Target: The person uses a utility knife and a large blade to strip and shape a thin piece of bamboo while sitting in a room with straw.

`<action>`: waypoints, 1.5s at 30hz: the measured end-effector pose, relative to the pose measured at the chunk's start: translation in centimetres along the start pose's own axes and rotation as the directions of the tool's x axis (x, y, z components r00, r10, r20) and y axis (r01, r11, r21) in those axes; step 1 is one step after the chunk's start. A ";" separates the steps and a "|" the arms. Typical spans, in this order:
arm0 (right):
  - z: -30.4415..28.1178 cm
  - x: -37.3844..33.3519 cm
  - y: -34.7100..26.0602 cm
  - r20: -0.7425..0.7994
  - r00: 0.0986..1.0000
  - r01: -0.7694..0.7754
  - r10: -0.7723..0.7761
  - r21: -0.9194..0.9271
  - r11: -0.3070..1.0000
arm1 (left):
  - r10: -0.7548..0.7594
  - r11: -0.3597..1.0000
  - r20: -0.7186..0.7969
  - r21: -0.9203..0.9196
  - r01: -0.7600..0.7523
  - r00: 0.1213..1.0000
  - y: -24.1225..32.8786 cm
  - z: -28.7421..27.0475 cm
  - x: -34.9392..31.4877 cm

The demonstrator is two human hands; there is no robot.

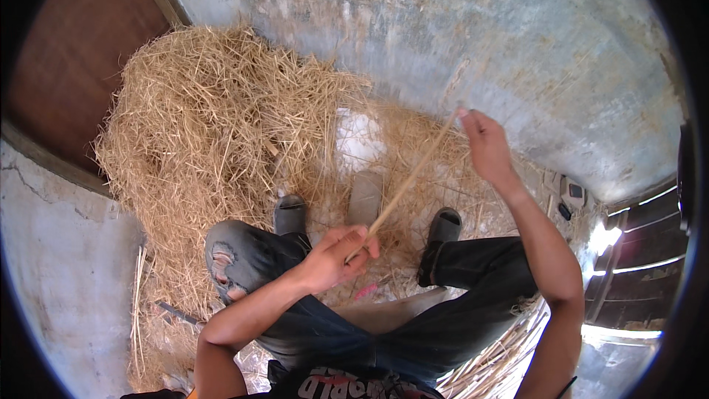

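Note:
A thin pale bamboo-like strip (408,186) runs aslant in front of me, from near my lap up to the far right. My left hand (338,257) is closed round its lower end, above my left thigh. At the upper end, the thumb and fingers of my right hand (487,144) pinch the strip, with the arm stretched forward. Beneath the strip, a flat brownish block (365,196) lies on the floor between my feet.
A big heap of straw-like shavings (207,118) rises at the left against the wall (517,29). Several long thin sticks (498,358) lie by my right leg. A long flat dark tool (177,313) rests at the lower left. Small dark objects (567,203) sit at the right.

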State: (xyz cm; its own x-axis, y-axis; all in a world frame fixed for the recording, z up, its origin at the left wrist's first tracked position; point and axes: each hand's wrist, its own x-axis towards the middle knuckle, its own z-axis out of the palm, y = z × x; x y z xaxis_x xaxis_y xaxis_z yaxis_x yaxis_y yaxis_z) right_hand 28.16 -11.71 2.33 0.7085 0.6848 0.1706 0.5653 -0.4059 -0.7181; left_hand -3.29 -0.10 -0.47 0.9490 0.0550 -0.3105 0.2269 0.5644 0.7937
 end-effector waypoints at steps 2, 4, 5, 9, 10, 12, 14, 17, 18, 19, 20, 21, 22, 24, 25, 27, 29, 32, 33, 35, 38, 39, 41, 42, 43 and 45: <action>-1.0 0.1 1.9 -0.013 1.000 0.017 -0.018 -0.039 0.999 | -0.032 0.999 0.024 0.017 0.032 0.999 0.0 0.1 0.1; -0.5 -1.2 1.4 0.056 0.997 0.054 -0.051 -0.054 0.997 | -0.044 0.998 0.015 0.051 0.043 0.999 -0.2 0.0 0.2; 0.5 -2.6 0.1 0.125 0.989 0.084 -0.077 -0.048 0.995 | -0.039 0.998 -0.003 0.051 0.039 0.999 -0.3 -0.2 0.3; 4.1 -8.3 -5.9 0.437 0.864 0.224 -0.252 0.114 0.968 | -0.026 0.999 -0.053 0.028 0.027 0.998 0.2 -0.9 0.3; 4.5 -9.3 -6.3 0.492 0.818 0.267 -0.299 0.135 0.954 | -0.020 1.000 -0.059 0.007 0.021 0.998 0.2 -0.7 0.5; 4.9 -10.0 -7.0 0.531 0.781 0.235 -0.328 0.237 0.943 | -0.004 1.000 -0.098 0.002 0.004 0.995 0.3 -0.3 0.8; 5.1 -10.1 -7.2 0.553 0.756 0.241 -0.350 0.263 0.934 | 0.005 1.000 -0.120 0.002 -0.004 0.993 0.3 -0.2 0.7; 5.0 -9.6 -7.0 0.537 0.765 0.321 -0.356 0.161 0.933 | 0.004 1.000 -0.138 -0.006 -0.005 0.990 0.3 -0.2 0.9; 5.2 -9.5 -6.7 0.515 0.777 0.354 -0.363 0.121 0.927 | 0.003 1.000 -0.167 -0.013 -0.005 0.986 0.1 -0.2 1.0; 5.4 -9.4 -6.4 0.492 0.788 0.384 -0.371 0.079 0.920 | 0.001 1.000 -0.194 -0.020 -0.005 0.981 0.0 -0.2 1.2; 5.6 -9.2 -6.1 0.469 0.799 0.394 -0.376 0.065 0.917 | 0.006 1.000 -0.187 -0.014 -0.008 0.982 0.1 -0.3 1.2; 5.8 -8.9 -5.7 0.447 0.808 0.405 -0.383 0.050 0.913 | 0.012 1.000 -0.181 -0.009 -0.013 0.983 0.2 -0.4 1.3; 5.8 -8.5 -5.5 0.426 0.817 0.416 -0.390 0.034 0.909 | 0.018 1.000 -0.175 -0.004 -0.019 0.984 0.3 -0.5 1.2; 5.0 -6.2 -4.8 0.376 0.901 0.228 -0.217 0.016 0.974 | -0.006 1.000 -0.178 0.027 0.011 0.984 0.5 -0.3 0.4; 4.3 -4.6 -4.3 0.348 0.929 0.131 -0.127 0.010 0.991 | -0.016 0.999 -0.177 0.044 0.024 0.984 0.6 -0.3 0.0; 3.6 -1.0 0.6 0.083 0.996 0.025 -0.022 -0.035 0.999 | -0.047 0.998 -0.100 0.036 0.051 0.994 0.1 -0.4 -0.2; 0.5 2.2 5.5 -0.073 0.997 0.019 -0.016 0.043 0.999 | -0.060 0.998 0.000 0.028 0.060 0.998 -0.4 -0.3 -0.2; -3.3 3.8 7.9 -0.053 0.990 -0.134 0.131 -0.057 0.989 | -0.145 0.987 0.034 0.082 0.141 0.989 -0.2 -0.7 -0.2; -2.9 3.4 8.2 -0.058 0.983 -0.175 0.173 -0.038 0.984 | -0.143 0.985 0.018 0.101 0.140 0.990 -0.3 -0.7 -0.1; -2.6 3.2 8.7 -0.075 0.982 -0.174 0.173 -0.012 0.985 | -0.140 0.980 -0.009 0.140 0.139 0.990 -0.8 -0.6 0.3; -1.9 2.8 7.1 -0.101 0.995 -0.002 0.003 0.008 1.000 | -0.103 0.993 0.017 0.066 0.101 0.995 -0.3 -0.7 0.3; -0.8 2.1 6.8 -0.081 0.993 0.089 -0.087 0.016 0.996 | -0.103 0.994 0.003 0.047 0.103 0.995 -0.2 -0.7 0.4; 1.0 0.2 4.6 0.114 0.984 0.137 -0.137 0.011 0.991 | -0.112 0.994 -0.032 0.002 0.112 0.993 -0.2 -0.8 0.6; 1.7 -0.9 1.9 0.287 0.952 0.109 -0.105 0.002 0.994 | -0.110 0.994 -0.081 -0.009 0.110 0.991 0.0 -1.0 0.2; 2.3 -2.2 -0.6 0.363 0.921 0.129 -0.142 0.060 0.990 | -0.112 0.994 -0.115 -0.020 0.111 0.987 0.1 -1.1 0.1; 3.2 -4.3 -2.9 0.476 0.848 0.182 -0.232 0.148 0.972 | -0.114 0.993 -0.136 -0.041 0.110 0.984 0.4 -0.8 0.4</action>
State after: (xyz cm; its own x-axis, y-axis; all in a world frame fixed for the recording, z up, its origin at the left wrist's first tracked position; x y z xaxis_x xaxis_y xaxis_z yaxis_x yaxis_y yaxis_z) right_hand 22.08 -11.55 1.52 0.2686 0.9632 -0.0102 0.6159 -0.1799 -0.7670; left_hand -3.04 0.82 -0.72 0.8781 0.1021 -0.4675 0.3203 0.6004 0.7327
